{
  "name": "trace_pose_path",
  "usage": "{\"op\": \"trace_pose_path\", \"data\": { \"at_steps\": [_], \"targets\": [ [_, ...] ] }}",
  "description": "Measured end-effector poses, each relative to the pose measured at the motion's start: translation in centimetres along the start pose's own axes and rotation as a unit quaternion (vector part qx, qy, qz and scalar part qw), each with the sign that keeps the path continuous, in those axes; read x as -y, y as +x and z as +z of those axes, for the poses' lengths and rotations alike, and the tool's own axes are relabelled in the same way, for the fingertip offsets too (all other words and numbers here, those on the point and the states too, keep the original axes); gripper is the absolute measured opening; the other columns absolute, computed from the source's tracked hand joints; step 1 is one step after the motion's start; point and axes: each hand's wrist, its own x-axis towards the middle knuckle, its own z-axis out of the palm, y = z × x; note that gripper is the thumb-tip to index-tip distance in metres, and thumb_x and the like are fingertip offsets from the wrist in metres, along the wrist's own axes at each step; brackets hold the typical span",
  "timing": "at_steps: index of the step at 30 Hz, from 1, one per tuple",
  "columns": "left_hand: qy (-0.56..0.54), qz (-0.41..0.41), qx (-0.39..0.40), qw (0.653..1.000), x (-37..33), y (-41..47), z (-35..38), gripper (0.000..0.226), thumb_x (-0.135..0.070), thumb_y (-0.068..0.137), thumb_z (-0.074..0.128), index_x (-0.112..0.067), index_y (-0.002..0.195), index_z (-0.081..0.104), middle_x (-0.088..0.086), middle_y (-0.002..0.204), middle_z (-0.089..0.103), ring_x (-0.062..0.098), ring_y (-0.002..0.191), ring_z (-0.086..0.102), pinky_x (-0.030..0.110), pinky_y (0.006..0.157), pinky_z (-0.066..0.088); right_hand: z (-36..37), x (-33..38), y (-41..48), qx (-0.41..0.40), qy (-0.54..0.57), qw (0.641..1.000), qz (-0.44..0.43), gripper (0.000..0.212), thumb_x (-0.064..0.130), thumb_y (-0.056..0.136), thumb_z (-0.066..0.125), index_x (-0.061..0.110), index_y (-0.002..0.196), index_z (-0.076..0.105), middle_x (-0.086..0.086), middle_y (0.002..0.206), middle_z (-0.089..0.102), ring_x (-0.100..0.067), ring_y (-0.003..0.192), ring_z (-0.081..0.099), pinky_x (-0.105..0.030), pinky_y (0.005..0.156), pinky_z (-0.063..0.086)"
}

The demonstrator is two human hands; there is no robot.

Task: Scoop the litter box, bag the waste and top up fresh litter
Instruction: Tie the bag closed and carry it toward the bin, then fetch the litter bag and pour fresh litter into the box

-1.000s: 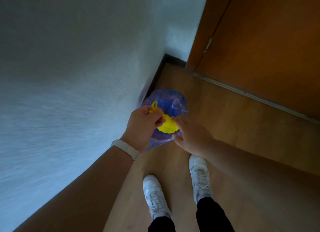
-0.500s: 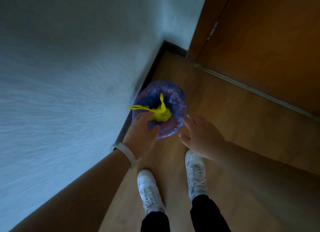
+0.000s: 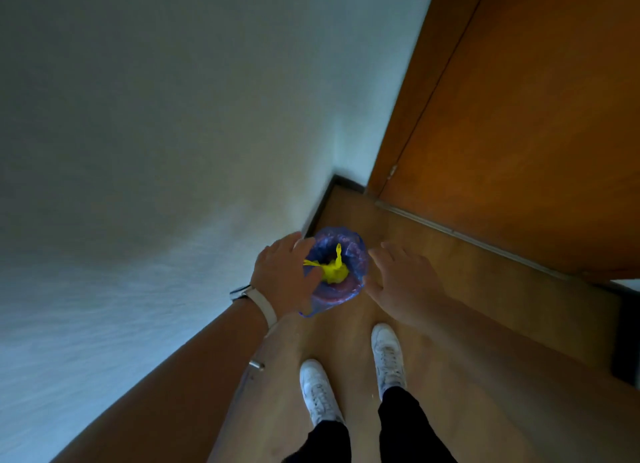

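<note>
**Bagging step, judged near its close.** The blue waste bag (image 3: pixel 353 255), its yellow drawstring (image 3: pixel 334 272) knotted, is sitting on the wooden floor (image 3: pixel 485 307) close by the wall (image 3: pixel 173 151). The left hand (image 3: pixel 282 275) is hovering at the bag's 9 o'clock and the right hand (image 3: pixel 401 279) at its 3 o'clock, both with fingers spread wide and gripping nothing. The next move is probably calling for fresh litter; neither litter nor box is showing here.
</note>
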Motion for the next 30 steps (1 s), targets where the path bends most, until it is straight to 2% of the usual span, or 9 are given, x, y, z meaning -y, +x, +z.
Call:
{"op": "trace_pose_path", "data": {
  "at_steps": [3,7,13,19,23,26,30],
  "targets": [
    [0.023,0.019,-0.010,1.000,-1.6,-3.4,-4.5,0.076,-0.061,0.079,0.030,-0.023,0.142,0.047,0.008,0.152,0.040,0.029,0.137,0.039,0.043,0.112,0.027,-4.9,2.0,-2.8,-0.024,-0.014,1.000,0.003,0.046,0.045,0.093,0.046,0.021,0.132,0.049,-0.002,0.133,0.049,-0.022,0.123,0.045,-0.034,0.096,0.034],
    [0.021,0.052,-0.099,0.993,-3.0,-7.8,-8.7,0.068,-0.058,0.082,0.033,-0.018,0.130,0.060,0.011,0.139,0.055,0.034,0.125,0.053,0.051,0.104,0.039,-10.3,4.1,-6.3,-0.065,-0.040,0.997,0.000,0.044,0.047,0.094,0.044,0.021,0.128,0.052,-0.003,0.131,0.052,-0.023,0.123,0.046,-0.036,0.097,0.037],
    [0.054,0.117,-0.141,0.982,-6.0,-12.7,-13.6,0.056,-0.053,0.085,0.040,-0.018,0.120,0.067,0.012,0.125,0.064,0.035,0.112,0.062,0.055,0.093,0.047,-15.8,5.8,-12.2,-0.083,-0.052,0.994,0.038,0.054,0.054,0.096,0.032,0.026,0.142,0.039,0.001,0.144,0.043,-0.022,0.133,0.038,-0.039,0.106,0.033],
    [0.075,0.188,-0.163,0.966,-11.4,-15.2,-16.5,0.053,-0.052,0.085,0.041,-0.020,0.117,0.068,0.010,0.122,0.066,0.033,0.110,0.064,0.056,0.091,0.050,-18.9,4.9,-19.0,-0.091,-0.020,0.990,0.107,0.056,0.056,0.098,0.025,0.030,0.147,0.029,0.003,0.153,0.030,-0.021,0.142,0.026,-0.042,0.113,0.026],
    [0.078,0.227,-0.158,0.958,-15.8,-16.8,-16.7,0.066,-0.059,0.087,0.026,-0.024,0.132,0.058,0.006,0.141,0.054,0.030,0.130,0.050,0.054,0.108,0.036,-20.3,2.7,-23.6,-0.110,-0.005,0.983,0.148,0.057,0.057,0.098,0.023,0.032,0.149,0.027,0.004,0.155,0.029,-0.019,0.143,0.024,-0.042,0.114,0.024],
    [0.085,0.260,-0.148,0.950,-19.3,-18.3,-16.5,0.074,-0.063,0.084,0.016,-0.026,0.139,0.050,0.003,0.149,0.045,0.026,0.138,0.040,0.051,0.115,0.028,-21.2,0.7,-27.5,-0.130,0.001,0.974,0.185,0.057,0.059,0.098,0.021,0.033,0.148,0.027,0.004,0.155,0.029,-0.020,0.143,0.025,-0.042,0.114,0.024],
    [0.105,0.304,-0.136,0.937,-24.9,-20.6,-15.4,0.063,-0.060,0.092,0.023,-0.030,0.144,0.042,-0.002,0.153,0.038,0.021,0.141,0.033,0.047,0.117,0.023,-21.8,-2.7,-33.5,-0.158,0.002,0.961,0.228,0.056,0.059,0.098,0.020,0.033,0.147,0.028,0.004,0.153,0.032,-0.020,0.142,0.028,-0.042,0.113,0.028]
  ]
}}
